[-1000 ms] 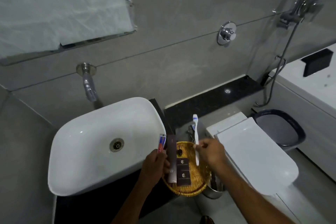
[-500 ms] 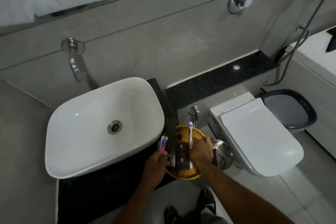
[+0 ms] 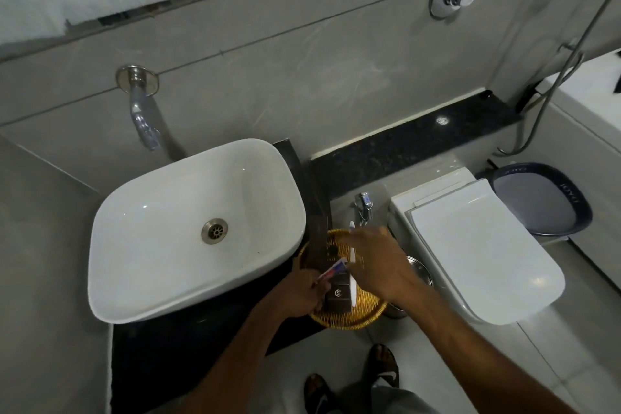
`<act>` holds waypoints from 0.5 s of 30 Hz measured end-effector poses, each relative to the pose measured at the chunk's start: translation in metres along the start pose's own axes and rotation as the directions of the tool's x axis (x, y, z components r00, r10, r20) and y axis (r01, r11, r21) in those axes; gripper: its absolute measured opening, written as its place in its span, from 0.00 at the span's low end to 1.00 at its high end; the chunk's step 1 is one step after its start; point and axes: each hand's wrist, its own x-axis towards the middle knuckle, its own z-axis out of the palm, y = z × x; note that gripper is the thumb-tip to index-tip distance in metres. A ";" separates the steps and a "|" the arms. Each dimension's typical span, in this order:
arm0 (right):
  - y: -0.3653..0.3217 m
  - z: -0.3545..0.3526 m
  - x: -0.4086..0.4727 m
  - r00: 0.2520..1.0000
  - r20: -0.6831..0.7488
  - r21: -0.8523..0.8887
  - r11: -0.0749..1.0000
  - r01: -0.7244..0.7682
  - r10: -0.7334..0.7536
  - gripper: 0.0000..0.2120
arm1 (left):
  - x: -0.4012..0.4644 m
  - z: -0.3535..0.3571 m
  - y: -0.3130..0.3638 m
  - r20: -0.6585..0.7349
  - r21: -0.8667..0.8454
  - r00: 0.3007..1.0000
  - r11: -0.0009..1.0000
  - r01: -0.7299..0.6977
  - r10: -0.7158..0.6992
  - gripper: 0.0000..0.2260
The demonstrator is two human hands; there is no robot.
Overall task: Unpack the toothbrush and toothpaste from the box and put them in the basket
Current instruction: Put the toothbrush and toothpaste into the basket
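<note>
A round woven basket sits on the black counter between the sink and the toilet. A white toothbrush lies lengthwise in it, its head toward the wall. My right hand hovers over the toothbrush's middle with fingers spread and thumb apart from them. My left hand, at the basket's left edge, pinches a small red, white and blue toothpaste tube, tilted over the basket. A small dark box with a logo lies in the basket, partly under the toothbrush. A long dark box lies along its left side.
A white basin with a wall tap fills the left. A toilet with its lid down is on the right, a steel lidded bin between it and the basket. A dark tub stands far right. My sandalled feet are below.
My right hand has laid the toothbrush down in the basket and spread its fingers. My left hand has brought the toothpaste tube rightward and tilted it over the basket.
</note>
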 end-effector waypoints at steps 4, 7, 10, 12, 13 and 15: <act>0.007 0.002 -0.006 0.984 0.153 -0.229 0.965 0.130 -0.096 0.10 | 0.016 0.008 0.017 0.066 0.223 0.992 0.968 -0.117 0.105 0.09; 0.016 0.014 -0.019 0.996 0.065 -0.161 0.985 0.064 -0.054 0.10 | 0.019 0.018 0.021 -0.019 0.292 0.988 0.946 -0.139 0.151 0.09; 0.017 0.020 -0.029 0.987 -0.077 -0.105 0.983 -0.152 0.144 0.13 | 0.014 0.020 0.012 -0.294 0.336 0.932 0.936 -0.106 0.211 0.14; 0.011 0.030 -0.032 0.937 -0.020 -0.048 0.936 -0.348 0.347 0.10 | 0.008 0.021 -0.004 -0.397 0.399 0.883 0.914 -0.078 0.249 0.17; 0.006 0.039 -0.032 0.901 0.023 -0.019 0.901 -0.434 0.434 0.10 | 0.003 0.023 -0.015 -0.410 0.420 0.879 0.906 -0.053 0.242 0.18; 0.001 0.046 -0.029 0.820 0.059 0.018 0.820 -0.572 0.570 0.12 | -0.001 0.028 -0.027 -0.396 0.466 0.887 0.884 -0.028 0.237 0.20</act>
